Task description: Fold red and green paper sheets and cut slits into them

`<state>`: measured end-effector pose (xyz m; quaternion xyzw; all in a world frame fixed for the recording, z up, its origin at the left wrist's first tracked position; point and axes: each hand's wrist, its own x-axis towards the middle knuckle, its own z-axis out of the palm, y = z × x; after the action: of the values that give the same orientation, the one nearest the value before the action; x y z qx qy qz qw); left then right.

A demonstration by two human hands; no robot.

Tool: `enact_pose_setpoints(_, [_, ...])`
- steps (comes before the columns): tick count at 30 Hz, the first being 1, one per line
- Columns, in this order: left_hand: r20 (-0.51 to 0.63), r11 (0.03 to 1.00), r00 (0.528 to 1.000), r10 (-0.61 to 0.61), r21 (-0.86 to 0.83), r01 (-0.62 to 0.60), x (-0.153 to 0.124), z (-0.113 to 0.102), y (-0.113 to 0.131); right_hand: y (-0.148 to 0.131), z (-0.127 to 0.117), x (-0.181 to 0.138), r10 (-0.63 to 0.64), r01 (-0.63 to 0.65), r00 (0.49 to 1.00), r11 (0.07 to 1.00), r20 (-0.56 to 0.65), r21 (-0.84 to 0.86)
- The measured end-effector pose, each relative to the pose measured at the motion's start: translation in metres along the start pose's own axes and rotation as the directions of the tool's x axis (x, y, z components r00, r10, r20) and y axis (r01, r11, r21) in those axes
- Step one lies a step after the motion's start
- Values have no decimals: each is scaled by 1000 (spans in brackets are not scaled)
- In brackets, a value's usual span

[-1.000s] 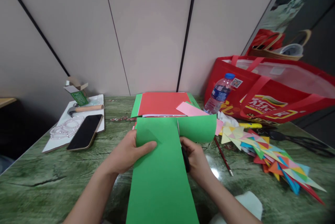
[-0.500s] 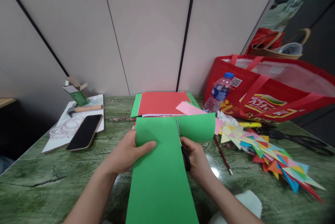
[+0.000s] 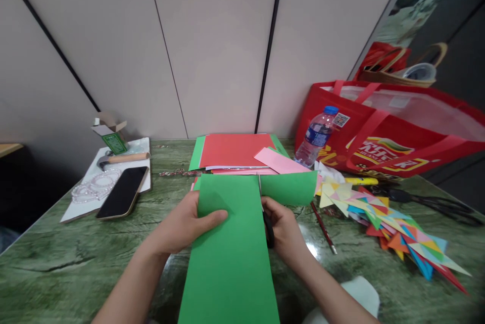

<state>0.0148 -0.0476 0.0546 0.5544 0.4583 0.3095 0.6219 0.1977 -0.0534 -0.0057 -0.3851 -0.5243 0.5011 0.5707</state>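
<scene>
Green paper [image 3: 231, 258] dips slightly nearer, baring more red-topped pile [image 3: 237, 150] | left hand [image 3: 193, 224] pinches its left edge | right hand [image 3: 283, 225] grips scissors [image 3: 269, 230], blades at the green paper's far edge

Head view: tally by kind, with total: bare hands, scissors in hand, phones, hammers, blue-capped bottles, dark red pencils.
Bare hands: 2 (left hand, right hand)
Scissors in hand: 1
Phone: 1
Hammer: 1
Blue-capped bottle: 1
Dark red pencil: 1
Total: 7
</scene>
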Motion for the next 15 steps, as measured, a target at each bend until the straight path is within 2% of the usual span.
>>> enact_pose_setpoints(6, [-31,1000,999,-13,6,13,0,0,-1,2,-2,1,-13,13,1000,1000,-2,-21])
enact_pose_setpoints(15, [21,1000,1000,-1,1,1,-1,0,-1,4,-1,0,-5,5,1000,999,-6,34])
